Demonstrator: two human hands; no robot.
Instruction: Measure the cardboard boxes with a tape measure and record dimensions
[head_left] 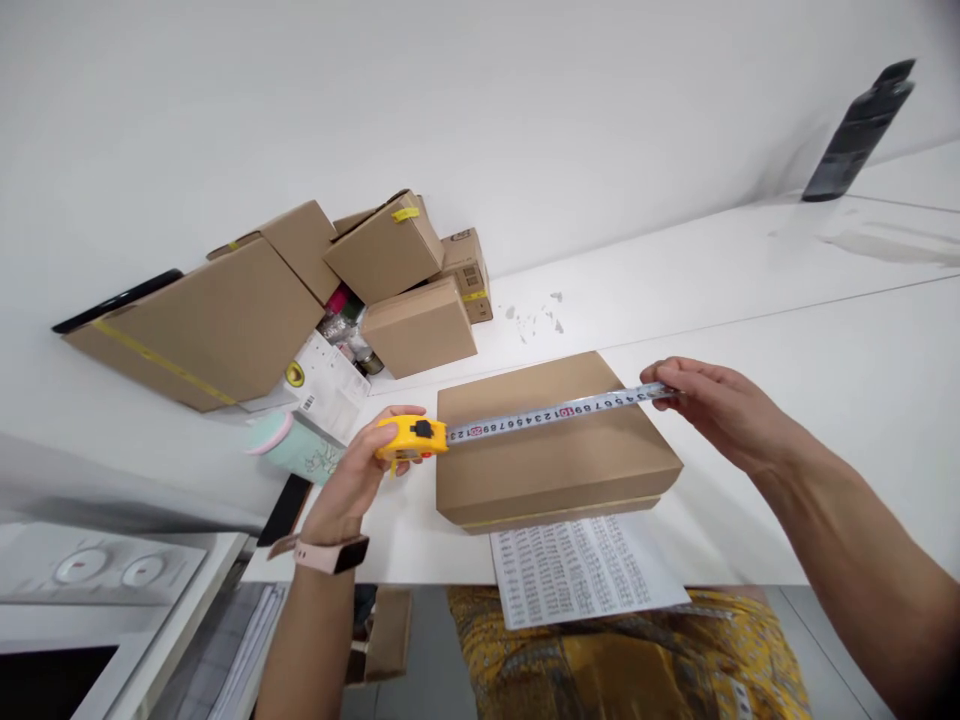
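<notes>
My left hand [375, 450] is closed around the yellow case of a tape measure [411, 437], just past the left edge of a brown cardboard box [555, 460]. The silver blade runs out from the case across the top of the box, with its printed numbers facing up. Beyond the box's right side, my right hand [697, 400] pinches the free end of the blade. The box lies on the white table, partly over a printed sheet [585, 580] that hangs past the front edge.
Several cardboard boxes [420, 330] stand against the wall at the back left, with small jars among them. A mint-green tumbler [296, 450] is left of my left hand. A dark bottle [859, 135] stands at the far right. A white appliance [105, 575] with dials is at lower left.
</notes>
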